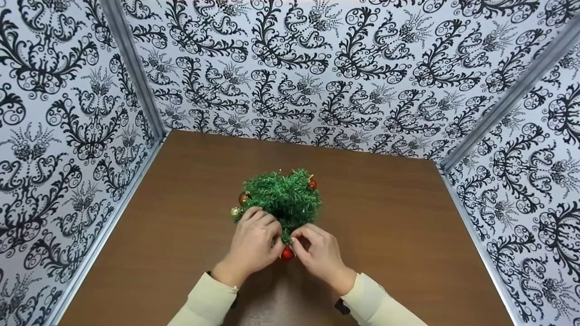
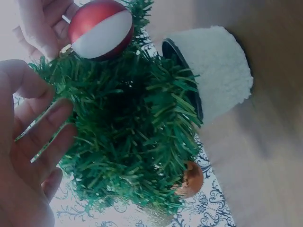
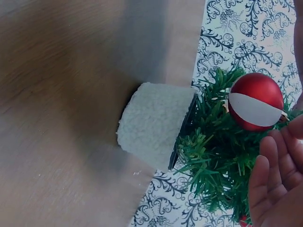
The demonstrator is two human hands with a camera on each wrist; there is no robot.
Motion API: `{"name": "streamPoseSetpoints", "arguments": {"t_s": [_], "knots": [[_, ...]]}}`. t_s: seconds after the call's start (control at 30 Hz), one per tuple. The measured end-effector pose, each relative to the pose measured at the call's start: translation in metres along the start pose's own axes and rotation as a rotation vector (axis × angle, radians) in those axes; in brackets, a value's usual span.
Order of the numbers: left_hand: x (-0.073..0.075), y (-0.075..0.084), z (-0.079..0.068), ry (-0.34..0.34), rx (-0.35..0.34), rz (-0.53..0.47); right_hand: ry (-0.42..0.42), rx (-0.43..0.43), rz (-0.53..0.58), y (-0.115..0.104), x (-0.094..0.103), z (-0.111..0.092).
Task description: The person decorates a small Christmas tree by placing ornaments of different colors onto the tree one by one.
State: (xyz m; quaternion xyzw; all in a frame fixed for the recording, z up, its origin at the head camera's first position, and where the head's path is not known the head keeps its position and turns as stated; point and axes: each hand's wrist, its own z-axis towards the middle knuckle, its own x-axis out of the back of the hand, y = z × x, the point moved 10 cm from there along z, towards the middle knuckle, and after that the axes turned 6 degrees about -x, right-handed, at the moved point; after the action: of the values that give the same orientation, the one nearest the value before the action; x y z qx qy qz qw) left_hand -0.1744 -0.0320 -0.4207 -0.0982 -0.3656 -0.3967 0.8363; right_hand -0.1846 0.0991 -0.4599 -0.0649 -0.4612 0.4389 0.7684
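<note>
A small green artificial Christmas tree (image 1: 285, 194) stands on the table in a round pot with a white, rough covering (image 2: 220, 71). On its near side hangs a red bauble with a white band (image 3: 258, 94), its gold cap against a branch tip. My right hand (image 1: 319, 253) pinches at this cap with thumb and forefinger. From the other side, my left hand (image 1: 253, 240) holds the branch beside the bauble, its fingers bent among the green needles. The exact grip at the cap is partly hidden behind fingers.
A copper bauble (image 1: 243, 198) and a gold glittery one (image 1: 235, 211) hang on the tree's left side. Another red bauble (image 1: 312, 183) is at its far right. Patterned walls with metal corner posts enclose the brown wooden table (image 1: 398, 226) at the back and both sides.
</note>
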Motion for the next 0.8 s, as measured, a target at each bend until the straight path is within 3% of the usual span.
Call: {"name": "streamPoseSetpoints", "arguments": {"t_s": [0.27, 0.8], "knots": [[-0.009, -0.0004, -0.0047, -0.057, 0.001, 0.063, -0.034, -0.007, -0.038, 0.0044, -0.0073, -0.0016], [-0.008, 0.0007, -0.0031, -0.031, -0.014, 0.075, 0.005, 0.031, -0.102, 0.0021, -0.0023, -0.0024]]}}
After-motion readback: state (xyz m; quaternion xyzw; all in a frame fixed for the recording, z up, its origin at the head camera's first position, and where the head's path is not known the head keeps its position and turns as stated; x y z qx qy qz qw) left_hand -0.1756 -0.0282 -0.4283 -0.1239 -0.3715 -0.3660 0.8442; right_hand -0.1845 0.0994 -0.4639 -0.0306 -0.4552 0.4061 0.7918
